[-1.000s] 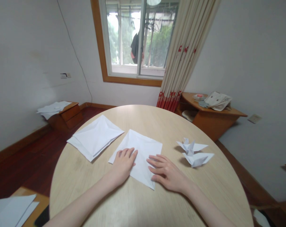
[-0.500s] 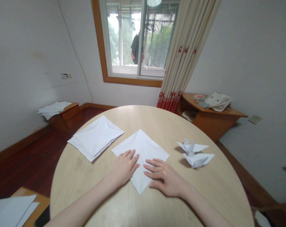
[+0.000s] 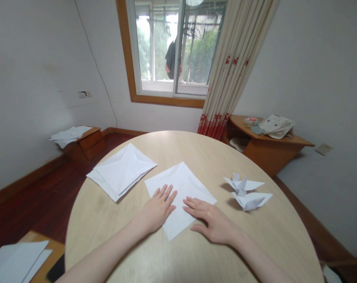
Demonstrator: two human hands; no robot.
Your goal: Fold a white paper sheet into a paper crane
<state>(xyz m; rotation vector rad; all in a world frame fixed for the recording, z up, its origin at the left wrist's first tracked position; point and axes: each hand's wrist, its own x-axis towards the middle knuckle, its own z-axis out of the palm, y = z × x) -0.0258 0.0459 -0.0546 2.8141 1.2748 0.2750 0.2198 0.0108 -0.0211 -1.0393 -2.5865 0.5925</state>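
Observation:
A square sheet of white paper point(image 3: 181, 179) with faint creases lies on the round wooden table point(image 3: 196, 259), one corner pointing toward me. On its left part rests my left hand point(image 3: 157, 210), flat with fingers stretched out. My right hand point(image 3: 209, 218) lies on the right edge of the same sheet, fingers extended and thumb apart. Neither hand grips anything. Left of the sheet is a stack of creased white paper point(image 3: 124, 171). Over on the right, folded paper cranes point(image 3: 249, 199) stand close together.
More white sheets point(image 3: 16, 259) lie on a low wooden surface at lower left. Papers cover a small drawer cabinet point(image 3: 91, 143) by the left wall. A corner cabinet point(image 3: 269, 151) at right holds a cloth bag point(image 3: 275, 125). Beyond the table are a curtain point(image 3: 225, 78) and window.
The sheet under my hands has turned clockwise a little, its near corner shifting left and its far corner right. Both hands stay flat on it. The whole view has shifted slightly.

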